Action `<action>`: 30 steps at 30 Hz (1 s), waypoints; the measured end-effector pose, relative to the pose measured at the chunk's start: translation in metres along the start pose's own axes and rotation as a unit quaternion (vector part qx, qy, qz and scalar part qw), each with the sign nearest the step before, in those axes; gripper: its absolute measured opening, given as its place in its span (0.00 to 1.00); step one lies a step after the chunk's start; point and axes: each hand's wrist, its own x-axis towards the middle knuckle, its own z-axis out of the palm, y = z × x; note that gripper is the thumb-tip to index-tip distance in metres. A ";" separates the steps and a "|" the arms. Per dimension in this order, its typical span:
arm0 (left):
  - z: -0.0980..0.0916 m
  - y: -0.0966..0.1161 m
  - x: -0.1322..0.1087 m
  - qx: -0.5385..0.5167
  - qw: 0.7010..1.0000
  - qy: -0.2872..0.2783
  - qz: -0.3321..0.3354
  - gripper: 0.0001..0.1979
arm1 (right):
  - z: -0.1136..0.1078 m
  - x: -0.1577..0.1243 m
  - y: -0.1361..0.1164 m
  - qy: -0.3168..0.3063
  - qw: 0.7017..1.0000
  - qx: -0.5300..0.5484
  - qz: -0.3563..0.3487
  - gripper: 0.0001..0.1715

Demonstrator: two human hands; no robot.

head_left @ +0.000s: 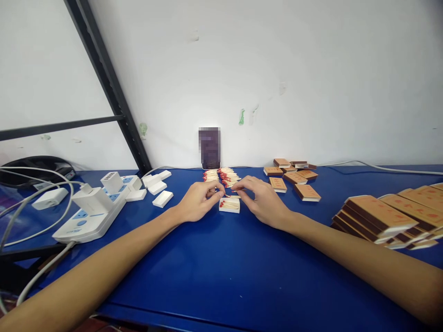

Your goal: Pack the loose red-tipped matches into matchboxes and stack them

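Note:
A small white matchbox tray lies on the blue table, with a layer of red-headed matches inside. Over its left back corner, the fingers of my left hand are pinched on a match whose red head shows at the fingertips. My right hand reaches in from the other side, thumb and fingers close together above the tray's right back corner. What it pinches is too small to make out. Just behind both hands lie two piles of loose matches, a left pile and a right pile.
Several white trays lie at left, near a power strip with plugged-in chargers and cables. Orange-brown matchboxes are scattered at back right; more are stacked at far right. A dark upright object leans against the wall.

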 end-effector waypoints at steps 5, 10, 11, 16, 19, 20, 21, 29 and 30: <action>0.000 -0.004 0.002 0.042 0.998 -0.026 0.042 0.12 | -0.001 0.000 -0.002 0.023 0.999 0.022 -0.033 0.10; 0.003 -0.010 0.006 0.103 0.992 -0.055 0.054 0.16 | 0.001 -0.003 0.000 0.026 0.996 0.041 -0.068 0.10; 0.004 -0.011 0.007 0.105 0.991 -0.064 0.049 0.16 | 0.001 -0.004 0.000 0.022 0.996 0.042 -0.075 0.10; 0.005 -0.013 0.008 0.110 0.990 -0.082 0.032 0.17 | 0.002 -0.005 -0.002 -0.001 0.995 0.048 -0.089 0.09; 0.005 -0.011 0.008 0.122 0.989 -0.081 0.007 0.15 | 0.002 -0.006 -0.003 -0.005 0.995 0.050 -0.084 0.07; 0.005 -0.009 0.008 0.124 0.989 -0.079 0.000 0.14 | 0.002 -0.006 -0.003 -0.005 0.995 0.050 -0.083 0.07; 0.005 -0.009 0.008 0.125 0.989 -0.076 -0.005 0.13 | 0.002 -0.006 -0.003 -0.001 0.996 0.049 -0.081 0.07; 0.005 -0.006 0.006 0.131 0.991 0.013 0.016 0.09 | 0.000 -0.004 -0.004 -0.007 0.994 -0.057 0.093 0.07; 0.004 -0.004 0.005 0.128 0.991 0.031 0.019 0.09 | -0.001 -0.003 -0.004 -0.021 0.991 -0.068 0.112 0.07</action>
